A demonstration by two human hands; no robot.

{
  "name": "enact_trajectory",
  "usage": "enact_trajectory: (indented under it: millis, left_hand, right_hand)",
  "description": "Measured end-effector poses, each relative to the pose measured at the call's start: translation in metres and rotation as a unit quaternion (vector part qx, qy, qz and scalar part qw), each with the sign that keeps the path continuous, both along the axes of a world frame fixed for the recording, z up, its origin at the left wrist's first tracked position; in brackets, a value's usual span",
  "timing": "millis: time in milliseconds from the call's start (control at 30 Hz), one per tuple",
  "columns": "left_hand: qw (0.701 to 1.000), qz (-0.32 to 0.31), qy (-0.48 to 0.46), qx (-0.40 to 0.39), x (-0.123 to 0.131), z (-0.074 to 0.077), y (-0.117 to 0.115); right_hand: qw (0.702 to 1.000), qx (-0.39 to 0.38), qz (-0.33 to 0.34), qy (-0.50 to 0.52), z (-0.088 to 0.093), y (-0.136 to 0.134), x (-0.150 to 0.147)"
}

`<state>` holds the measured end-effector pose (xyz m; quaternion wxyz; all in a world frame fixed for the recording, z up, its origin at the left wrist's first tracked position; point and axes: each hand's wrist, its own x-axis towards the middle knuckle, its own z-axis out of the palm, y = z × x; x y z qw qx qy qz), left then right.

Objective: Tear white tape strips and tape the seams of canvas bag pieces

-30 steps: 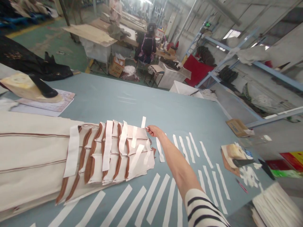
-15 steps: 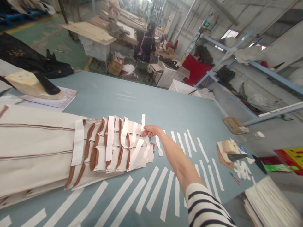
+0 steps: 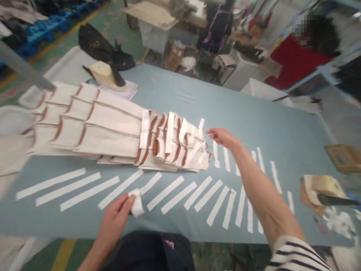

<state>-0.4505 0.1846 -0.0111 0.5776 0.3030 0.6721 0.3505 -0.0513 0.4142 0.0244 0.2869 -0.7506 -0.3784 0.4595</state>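
Note:
My left hand (image 3: pixel 117 212), low at the table's near edge, pinches a small bundle of white strips (image 3: pixel 137 203) between thumb and fingers. My right hand (image 3: pixel 221 136) reaches across to the far side, held just past the right end of a layered row of cream fabric pieces with brown edges (image 3: pixel 113 135). Its index finger is stretched out and the others are loosely bent, with nothing visible in them. Close to that fingertip, a short white strip (image 3: pixel 201 124) stands out from the row's end. Other white strips lie across the brown-edged pieces, among them a broad one (image 3: pixel 170 132).
Several loose white strips (image 3: pixel 172 192) lie in a fanned row on the blue-grey table (image 3: pixel 175 81). Tape-dispenser-like blocks with black parts stand at the back left (image 3: pixel 105 75) and right (image 3: pixel 316 188). A person (image 3: pixel 214 28) sits beyond the table.
The view has swung left and down, and my left hand with white strips has come into sight. My right hand has drawn back from the strip at the row's end.

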Motion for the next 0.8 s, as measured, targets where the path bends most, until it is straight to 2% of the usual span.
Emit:
enact_trajectory:
  millis: [133,200,300,367,433,533,667,800]
  left_hand:
    - [0.996,0.049,-0.072,0.003,0.006,0.012,0.01]
    - [0.992,0.067,-0.103,0.009,0.006,0.021,0.01]
    - [0.985,0.087,-0.149,0.018,0.005,0.034,0.006]
    - [0.98,0.096,-0.174,0.024,0.005,0.04,0.002]
    - [0.975,0.108,-0.191,0.031,0.005,0.043,-0.003]
    - [0.971,0.124,-0.202,0.04,0.004,0.043,-0.012]
    - [0.966,0.142,-0.213,0.047,-0.002,0.041,-0.025]
    - [0.959,0.163,-0.227,0.039,-0.011,0.037,-0.036]
  right_hand:
    - [0.992,-0.025,0.084,0.093,0.006,-0.071,-0.043]
    - [0.975,0.01,0.177,0.138,0.007,-0.118,-0.079]
    - [0.951,0.019,0.229,0.206,-0.004,-0.177,-0.143]
    - [0.941,0.019,0.235,0.242,-0.016,-0.204,-0.182]
    - [0.932,0.026,0.227,0.279,-0.025,-0.22,-0.211]
    - [0.933,0.037,0.201,0.297,-0.031,-0.232,-0.237]
    - [0.936,0.063,0.2,0.284,-0.028,-0.238,-0.254]
    - [0.931,0.037,0.228,0.281,-0.024,-0.239,-0.265]
